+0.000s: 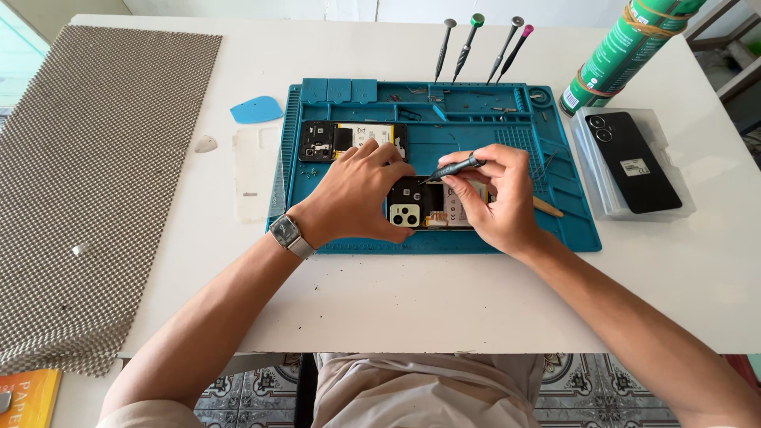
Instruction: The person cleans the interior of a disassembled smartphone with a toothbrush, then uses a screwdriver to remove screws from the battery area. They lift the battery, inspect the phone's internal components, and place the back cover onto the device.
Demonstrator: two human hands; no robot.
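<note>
An opened phone (424,208) with its back cover off lies on the blue repair mat (357,242), its camera module facing me. My left hand (357,194) rests on the phone's left part and holds it down. My right hand (495,194) pinches a small dark screwdriver (453,168) whose tip points down at the phone's inside. A second opened phone (349,140) with a pale battery lies just beyond my left hand.
Several precision screwdrivers (479,47) stand along the mat's far edge. A green cylinder (618,51) stands at the back right. A black phone (634,162) lies on a clear tray. A blue pick (258,109), a clear cover (255,170) and a grey mesh mat (95,174) lie at the left.
</note>
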